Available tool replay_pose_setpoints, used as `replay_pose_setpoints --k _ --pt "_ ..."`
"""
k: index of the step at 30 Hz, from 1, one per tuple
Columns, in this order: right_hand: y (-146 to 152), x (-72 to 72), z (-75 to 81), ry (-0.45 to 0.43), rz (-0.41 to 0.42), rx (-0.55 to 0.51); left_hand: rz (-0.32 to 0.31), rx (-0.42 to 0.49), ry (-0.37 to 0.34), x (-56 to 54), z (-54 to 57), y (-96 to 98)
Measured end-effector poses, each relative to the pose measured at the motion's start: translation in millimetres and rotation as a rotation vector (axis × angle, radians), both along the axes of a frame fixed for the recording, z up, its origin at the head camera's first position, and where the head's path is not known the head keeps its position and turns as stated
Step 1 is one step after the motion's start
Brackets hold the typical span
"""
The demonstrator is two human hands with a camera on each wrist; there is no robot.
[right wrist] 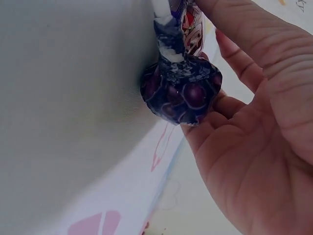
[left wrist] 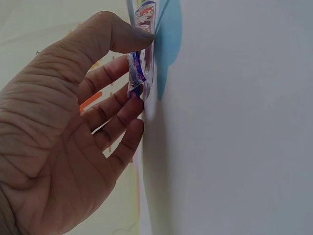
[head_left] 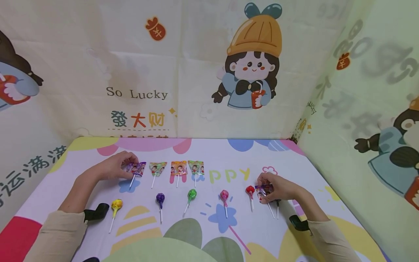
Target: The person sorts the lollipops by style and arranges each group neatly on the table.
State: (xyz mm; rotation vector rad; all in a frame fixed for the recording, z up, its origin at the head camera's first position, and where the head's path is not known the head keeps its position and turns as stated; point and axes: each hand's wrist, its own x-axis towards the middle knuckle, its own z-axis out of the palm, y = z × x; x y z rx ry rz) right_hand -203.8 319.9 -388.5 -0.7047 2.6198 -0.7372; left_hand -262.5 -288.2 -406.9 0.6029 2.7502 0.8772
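Observation:
At the left end of the back row, my left hand pinches the wrapper of a lollipop in purple printed film, its white stick pointing toward me. In the left wrist view, thumb and index finger close on the shiny wrapper right at the tabletop. My right hand holds a similar purple-wrapped lollipop by its wrapper, beside a red ball lollipop. A dark ball lollipop lies close against the right fingers; the head view mostly hides its ball behind that hand.
Green, orange and another green wrapped lollipop continue the back row. Nearer me lie yellow, purple, green and pink ball lollipops. Printed cloth hangs behind the patterned tabletop.

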Motion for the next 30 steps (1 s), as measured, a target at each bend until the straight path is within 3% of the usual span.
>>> replay_pose_setpoints --k 12,30 --pt "-3.4 -1.8 -0.8 -0.036 -0.039 -0.04 0.006 -0.004 -0.011 -1.3 0.1 2.3" --pt "2.4 -0.7 2.8 0.007 -0.135 -0.12 0.015 -0.005 -0.004 -0.7 -2.4 1.5"
